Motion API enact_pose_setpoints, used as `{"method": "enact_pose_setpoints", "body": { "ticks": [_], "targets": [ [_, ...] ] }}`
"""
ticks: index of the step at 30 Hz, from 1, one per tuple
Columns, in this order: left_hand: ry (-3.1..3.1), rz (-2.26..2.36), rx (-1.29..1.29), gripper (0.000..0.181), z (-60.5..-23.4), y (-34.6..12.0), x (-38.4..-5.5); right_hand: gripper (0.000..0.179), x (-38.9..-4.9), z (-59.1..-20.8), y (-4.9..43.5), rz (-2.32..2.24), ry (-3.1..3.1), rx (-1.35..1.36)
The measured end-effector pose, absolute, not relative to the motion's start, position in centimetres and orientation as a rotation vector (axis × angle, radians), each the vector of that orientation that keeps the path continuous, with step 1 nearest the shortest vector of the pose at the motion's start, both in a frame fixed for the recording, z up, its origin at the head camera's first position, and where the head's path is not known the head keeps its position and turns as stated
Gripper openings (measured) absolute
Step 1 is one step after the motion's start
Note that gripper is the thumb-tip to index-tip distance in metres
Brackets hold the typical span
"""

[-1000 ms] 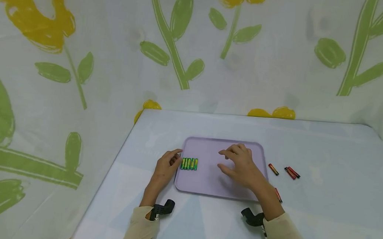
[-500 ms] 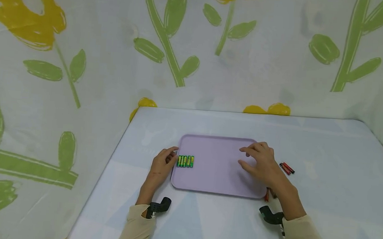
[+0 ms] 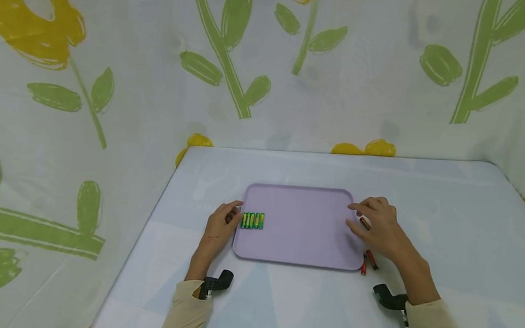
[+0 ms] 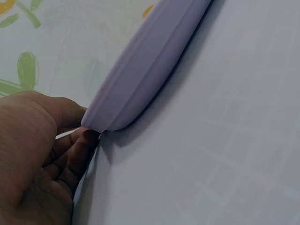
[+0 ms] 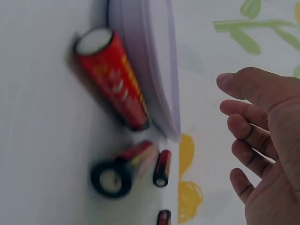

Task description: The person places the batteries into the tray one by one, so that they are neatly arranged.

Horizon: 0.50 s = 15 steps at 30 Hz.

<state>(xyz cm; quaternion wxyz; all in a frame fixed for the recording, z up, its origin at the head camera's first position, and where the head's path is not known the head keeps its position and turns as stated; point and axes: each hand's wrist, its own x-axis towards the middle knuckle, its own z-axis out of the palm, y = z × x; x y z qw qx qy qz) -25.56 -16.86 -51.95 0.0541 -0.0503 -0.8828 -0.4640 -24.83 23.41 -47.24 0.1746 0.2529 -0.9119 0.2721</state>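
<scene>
A shallow lilac tray (image 3: pixel 303 228) lies on the table. Several green-and-yellow batteries (image 3: pixel 252 220) stand side by side in a row at its left end. My left hand (image 3: pixel 219 227) is at the tray's left edge; in the left wrist view, its thumb and fingers pinch the rim. My right hand (image 3: pixel 381 228) hovers at the tray's right edge with thumb and fingers spread and nothing between them. Below it, red batteries with black ends lie beside the tray; one red battery (image 5: pixel 112 77) appears close up in the right wrist view.
Other red batteries (image 5: pixel 162 168) lie loosely along the tray's right side, some partly hidden from the head view by the right hand. A pale table (image 3: pixel 307 304) carries everything, with a flower-patterned cloth (image 3: pixel 341 88) behind it.
My right hand has moved right, from over the middle of the tray to its right edge, staying spread. The left hand keeps its place at the rim. The head view has shifted slightly.
</scene>
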Motion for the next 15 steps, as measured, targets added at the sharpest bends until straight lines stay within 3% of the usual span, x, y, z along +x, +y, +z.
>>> {"method": "enact_pose_setpoints", "body": {
  "ticks": [15],
  "targets": [
    [-2.699, -1.413, -0.141, 0.034, -51.8, -16.6, -25.5, 0.037, -24.8, -47.2, 27.5, 0.659, -2.78, 0.653]
  ]
}}
